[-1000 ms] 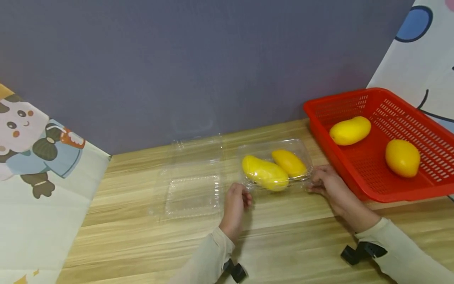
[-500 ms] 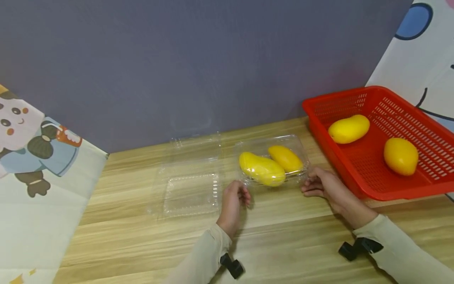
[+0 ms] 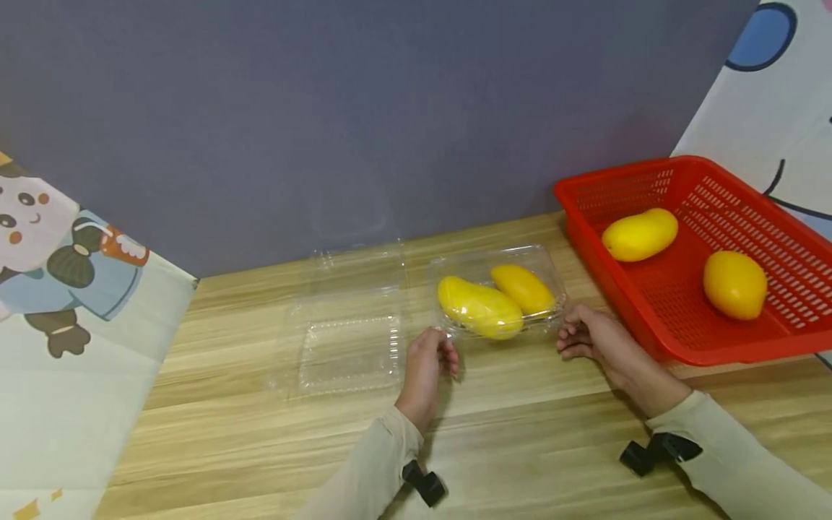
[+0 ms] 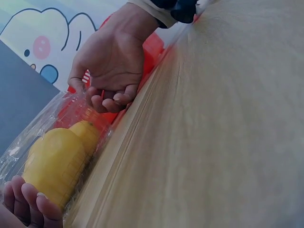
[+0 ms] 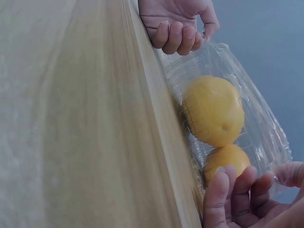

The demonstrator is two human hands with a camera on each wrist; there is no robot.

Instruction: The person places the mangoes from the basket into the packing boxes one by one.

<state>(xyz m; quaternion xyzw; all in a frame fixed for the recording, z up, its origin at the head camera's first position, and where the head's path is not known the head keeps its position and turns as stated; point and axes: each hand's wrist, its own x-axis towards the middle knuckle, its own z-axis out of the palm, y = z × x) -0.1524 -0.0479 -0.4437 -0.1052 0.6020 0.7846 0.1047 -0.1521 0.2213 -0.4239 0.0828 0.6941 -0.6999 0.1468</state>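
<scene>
Two yellow mangoes, one larger (image 3: 479, 308) and one smaller (image 3: 523, 290), lie side by side inside a clear plastic clamshell box (image 3: 549, 271), its lid over them. At the box's front left corner, my left hand (image 3: 425, 372) pinches the edge between thumb and curled fingers. My right hand (image 3: 601, 343) is at the front right corner, thumb on the rim and the other fingers loosely curled below. In the right wrist view, the thumb (image 5: 290, 174) touches the box's edge. Whether the lid is snapped down cannot be made out.
A second clear clamshell box (image 3: 351, 354) lies open at the left, its lid leaning toward the grey wall (image 3: 364, 123). On the right stands a red basket (image 3: 624, 307) with two mangoes, one elongated (image 3: 640, 235) and one rounder (image 3: 734, 285). All rest on a wooden table (image 3: 260, 448).
The right hand's lower fingers have spread slightly away from the box's corner. The left hand keeps its place at the other corner. The head view has shifted a little.
</scene>
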